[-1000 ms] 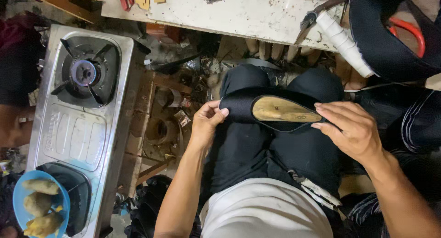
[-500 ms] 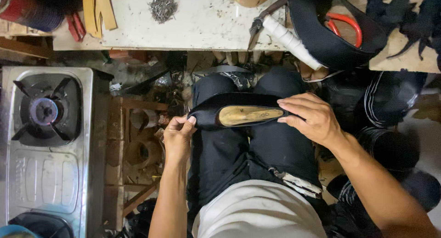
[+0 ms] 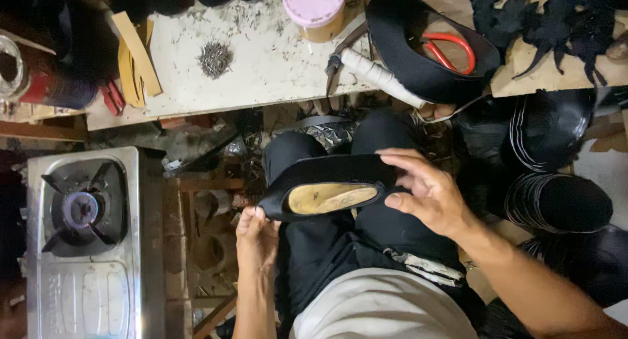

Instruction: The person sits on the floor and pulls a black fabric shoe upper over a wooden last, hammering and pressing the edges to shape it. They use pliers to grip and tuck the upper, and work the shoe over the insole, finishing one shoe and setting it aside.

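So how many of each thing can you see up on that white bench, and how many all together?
Pink-lidded tub: 1
Pile of small nails: 1
Red-handled scissors: 1
White-wrapped tool handle: 1
Tan strips: 3, as far as I can tell
Total: 7
Off the bench, the left hand and right hand hold 1 black shoe.

A worn white tabletop (image 3: 275, 64) runs across the top of the view. On it lie a heap of small nails (image 3: 214, 57), tan strips (image 3: 136, 54), a red-handled tool (image 3: 112, 98), a pink-lidded jar (image 3: 314, 8) and a white-wrapped hammer handle (image 3: 383, 80). Red scissors (image 3: 448, 50) rest in a black shoe upper (image 3: 409, 48). Lower left stands a steel gas stove (image 3: 91, 247). Stacked black soles (image 3: 556, 175) sit at right.
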A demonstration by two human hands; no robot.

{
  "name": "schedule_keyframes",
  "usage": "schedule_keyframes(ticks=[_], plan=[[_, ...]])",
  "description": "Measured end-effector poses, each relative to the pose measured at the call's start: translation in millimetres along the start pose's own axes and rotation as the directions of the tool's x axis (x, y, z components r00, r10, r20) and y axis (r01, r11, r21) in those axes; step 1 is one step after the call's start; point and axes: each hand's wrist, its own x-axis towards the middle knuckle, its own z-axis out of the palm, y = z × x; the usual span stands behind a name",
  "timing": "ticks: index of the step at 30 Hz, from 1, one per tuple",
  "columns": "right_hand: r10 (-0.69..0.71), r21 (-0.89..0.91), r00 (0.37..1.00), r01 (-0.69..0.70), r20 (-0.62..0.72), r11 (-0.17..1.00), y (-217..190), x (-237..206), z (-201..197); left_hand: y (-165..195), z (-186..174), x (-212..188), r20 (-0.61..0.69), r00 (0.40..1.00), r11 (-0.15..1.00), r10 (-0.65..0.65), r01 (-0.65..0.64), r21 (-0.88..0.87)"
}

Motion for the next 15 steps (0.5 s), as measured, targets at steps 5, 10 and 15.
schedule_keyframes(ticks=[5,10,15], plan=[[0.086,0.111,0.996,-0.082,-0.035,0.990,2,-11,4,-2,5,-12,-0.024,0.999,0.998,0.039,-0.038,0.046],[0.137,-0.040,0.990,-0.139,-0.043,0.989,-3,-20,2,-8,5,-18,-0.022,0.999,0.997,0.035,-0.034,0.070],[0.154,0.085,0.987,-0.149,-0.053,0.985,-8,-26,6,-12,3,-21,-0.009,1.000,0.996,0.009,-0.008,0.084]])
